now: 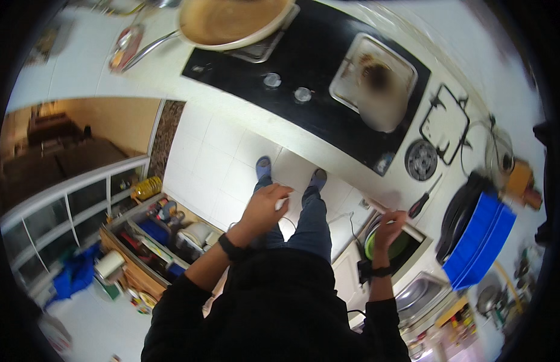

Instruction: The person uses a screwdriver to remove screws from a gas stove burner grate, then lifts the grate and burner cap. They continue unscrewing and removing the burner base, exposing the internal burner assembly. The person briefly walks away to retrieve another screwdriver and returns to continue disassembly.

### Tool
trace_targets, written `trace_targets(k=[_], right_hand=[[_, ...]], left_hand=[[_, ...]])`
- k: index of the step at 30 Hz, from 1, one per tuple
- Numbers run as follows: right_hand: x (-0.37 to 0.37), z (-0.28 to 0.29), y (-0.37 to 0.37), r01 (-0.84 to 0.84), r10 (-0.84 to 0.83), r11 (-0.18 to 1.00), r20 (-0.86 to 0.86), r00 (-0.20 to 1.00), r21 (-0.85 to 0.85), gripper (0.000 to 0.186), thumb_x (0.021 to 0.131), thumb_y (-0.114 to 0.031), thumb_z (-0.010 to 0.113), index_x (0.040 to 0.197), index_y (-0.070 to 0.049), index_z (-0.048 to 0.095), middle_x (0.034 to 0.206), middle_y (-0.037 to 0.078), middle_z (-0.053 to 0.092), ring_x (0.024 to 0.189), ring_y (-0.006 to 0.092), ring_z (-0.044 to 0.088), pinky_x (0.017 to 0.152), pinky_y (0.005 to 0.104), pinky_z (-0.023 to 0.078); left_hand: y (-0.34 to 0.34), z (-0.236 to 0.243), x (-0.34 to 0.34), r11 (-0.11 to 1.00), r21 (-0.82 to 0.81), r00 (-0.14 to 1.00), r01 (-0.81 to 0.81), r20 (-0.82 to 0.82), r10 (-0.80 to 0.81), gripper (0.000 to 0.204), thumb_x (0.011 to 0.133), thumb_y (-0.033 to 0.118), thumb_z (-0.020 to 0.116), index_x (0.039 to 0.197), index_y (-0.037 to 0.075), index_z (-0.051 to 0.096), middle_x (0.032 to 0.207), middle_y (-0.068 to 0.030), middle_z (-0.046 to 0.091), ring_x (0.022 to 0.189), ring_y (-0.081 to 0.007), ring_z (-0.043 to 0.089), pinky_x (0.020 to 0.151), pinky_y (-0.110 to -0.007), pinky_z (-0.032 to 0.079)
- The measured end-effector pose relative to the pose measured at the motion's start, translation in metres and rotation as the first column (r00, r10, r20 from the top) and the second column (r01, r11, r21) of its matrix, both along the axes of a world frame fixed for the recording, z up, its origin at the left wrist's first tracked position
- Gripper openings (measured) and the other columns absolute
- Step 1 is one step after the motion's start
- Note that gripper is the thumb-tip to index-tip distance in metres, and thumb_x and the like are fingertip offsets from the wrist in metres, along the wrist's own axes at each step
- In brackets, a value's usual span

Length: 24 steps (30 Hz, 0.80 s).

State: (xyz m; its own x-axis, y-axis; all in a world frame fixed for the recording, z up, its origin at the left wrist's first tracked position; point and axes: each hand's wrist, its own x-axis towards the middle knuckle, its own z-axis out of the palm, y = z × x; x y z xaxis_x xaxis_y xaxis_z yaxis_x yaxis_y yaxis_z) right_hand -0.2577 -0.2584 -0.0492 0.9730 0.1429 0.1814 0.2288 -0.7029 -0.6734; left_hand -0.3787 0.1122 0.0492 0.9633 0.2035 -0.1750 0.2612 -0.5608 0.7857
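My left hand [265, 208] hangs in the air over the white tiled floor and my legs, its fingers loosely bent and apart, with nothing seen in it. Slightly blurred, my right hand [388, 230] is above the counter's front edge, fingers half curled and no object visible in them. Just beyond it on the counter lies a screwdriver [420, 204] with a dark handle, apart from the fingers. A black gas hob [328, 54] spans the counter ahead. On its right part is an uncovered, stained metal burner tray [346, 78], with a blurred greyish patch over it.
A large pan [232, 24] stands on the hob's left part. Right of the hob lie a burner part [421, 160] and a black pan support [444, 123]. A blue bin [479, 241] stands farther right. Behind my left arm is an open drawer [162, 238] full of kitchenware.
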Motion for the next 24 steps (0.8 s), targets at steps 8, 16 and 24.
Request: trace_targets(k=[8, 16, 24], right_hand=[[-0.067, 0.026, 0.243, -0.703, 0.67, 0.703, -0.435, 0.602, 0.109, 0.043, 0.095, -0.022, 0.071, 0.067, -0.005, 0.043, 0.061, 0.014, 0.043, 0.061, 0.036, 0.047, 0.058, 0.0477, 0.035], [-0.179, 0.073, 0.492, -0.962, 0.824, 0.26, -0.539, 0.175, 0.086, 0.046, 0.103, -0.038, 0.059, 0.076, -0.002, 0.05, 0.065, 0.022, 0.053, 0.063, 0.0424, 0.054, 0.058, 0.0486, 0.041], [-0.283, 0.114, 0.71, -0.981, 0.864, 0.147, -0.499, 0.064, 0.129, 0.039, 0.104, -0.032, 0.057, 0.082, -0.001, 0.048, 0.065, 0.021, 0.052, 0.06, 0.039, 0.052, 0.058, 0.0473, 0.041]], left_hand=[[0.087, 0.029, -0.208, 0.863, 0.081, 0.856, -0.498, -0.116, 0.505, 0.022, 0.092, 0.014, 0.064, 0.112, 0.004, 0.064, 0.095, -0.0129, 0.067, 0.089, -0.0331, 0.068, 0.078, -0.042, 0.054], [0.19, 0.026, -0.387, 0.591, 0.025, 0.577, -0.807, -0.181, 0.796, 0.024, 0.092, 0.015, 0.066, 0.114, 0.005, 0.067, 0.097, -0.0132, 0.068, 0.089, -0.0313, 0.069, 0.08, -0.041, 0.055], [0.372, 0.03, -0.474, 0.513, -0.044, 0.514, -0.857, -0.051, 0.856, 0.026, 0.093, 0.016, 0.066, 0.116, 0.005, 0.066, 0.102, -0.0128, 0.069, 0.092, -0.0289, 0.069, 0.083, -0.039, 0.056]])
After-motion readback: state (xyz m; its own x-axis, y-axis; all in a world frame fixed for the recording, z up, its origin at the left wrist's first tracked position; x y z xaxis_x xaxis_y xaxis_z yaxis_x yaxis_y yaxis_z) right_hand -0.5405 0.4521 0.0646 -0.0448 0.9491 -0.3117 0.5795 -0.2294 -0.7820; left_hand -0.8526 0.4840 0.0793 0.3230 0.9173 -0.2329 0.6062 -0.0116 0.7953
